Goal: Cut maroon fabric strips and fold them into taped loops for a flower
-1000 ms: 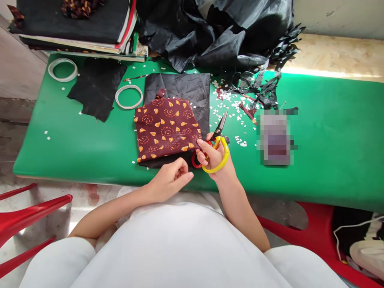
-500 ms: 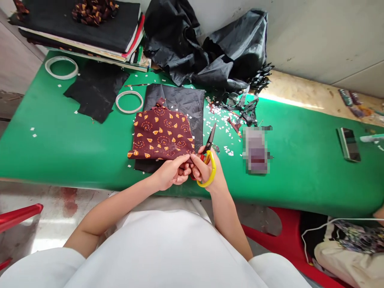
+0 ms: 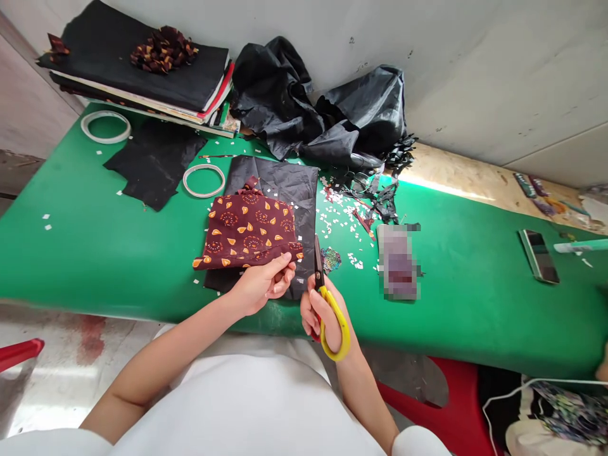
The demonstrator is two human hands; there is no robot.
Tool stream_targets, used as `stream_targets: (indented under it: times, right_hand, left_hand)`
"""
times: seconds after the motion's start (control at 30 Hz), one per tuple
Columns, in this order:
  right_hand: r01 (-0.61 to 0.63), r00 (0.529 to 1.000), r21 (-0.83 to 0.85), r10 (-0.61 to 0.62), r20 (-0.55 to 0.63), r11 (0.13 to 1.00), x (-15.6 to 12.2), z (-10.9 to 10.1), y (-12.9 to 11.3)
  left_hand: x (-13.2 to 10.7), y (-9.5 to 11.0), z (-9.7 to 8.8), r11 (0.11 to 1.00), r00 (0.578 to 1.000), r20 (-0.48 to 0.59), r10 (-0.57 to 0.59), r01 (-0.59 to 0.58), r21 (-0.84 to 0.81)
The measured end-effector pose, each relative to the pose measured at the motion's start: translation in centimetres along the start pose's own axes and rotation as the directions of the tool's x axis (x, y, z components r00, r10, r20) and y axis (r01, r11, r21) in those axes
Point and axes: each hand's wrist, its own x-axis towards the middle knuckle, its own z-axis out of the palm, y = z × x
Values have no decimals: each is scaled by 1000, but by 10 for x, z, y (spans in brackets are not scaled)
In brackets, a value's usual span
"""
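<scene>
My left hand [image 3: 267, 284] pinches the lower right edge of a maroon patterned cloth [image 3: 249, 225] with orange leaf-like shapes. The cloth's lower edge is folded over, and it lies on a creased black sheet [image 3: 285, 174]. Just to the right, my right hand [image 3: 325, 310] is closed around scissors [image 3: 335, 329] with yellow and red handles. Their dark blades point away from me and look closed, apart from the cloth. Beside the blades sits a small glittery piece [image 3: 330, 259].
White tape rolls [image 3: 204, 181] and black scrap cloth [image 3: 154, 161] lie left. Behind are stacked books [image 3: 142, 82] and a crumpled black bag [image 3: 327, 120]. White bits [image 3: 342, 212] litter the green table [image 3: 475, 285]. A phone [image 3: 539, 256] lies right; a seated person shows at lower right.
My right hand has let go of the cloth edge and drawn back toward me with the scissors. My left hand still pinches the cloth. The camera view has tilted up slightly.
</scene>
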Motion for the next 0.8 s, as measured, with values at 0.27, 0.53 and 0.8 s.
stream_targets:
  times: [0.27, 0.53, 0.8]
  right_hand:
    - [-26, 993, -152, 42, 106, 988, -34, -2, 11]
    - [-103, 982, -157, 126, 142, 982, -35, 2, 24]
    - [-106, 979, -139, 127, 156, 985, -34, 2, 26]
  left_hand:
    - [2, -9, 4, 999, 998, -35, 43, -43, 0]
    - [2, -17, -5, 979, 986, -105, 129, -110, 169]
    - [2, -22, -3, 919, 977, -104, 185, -135, 370]
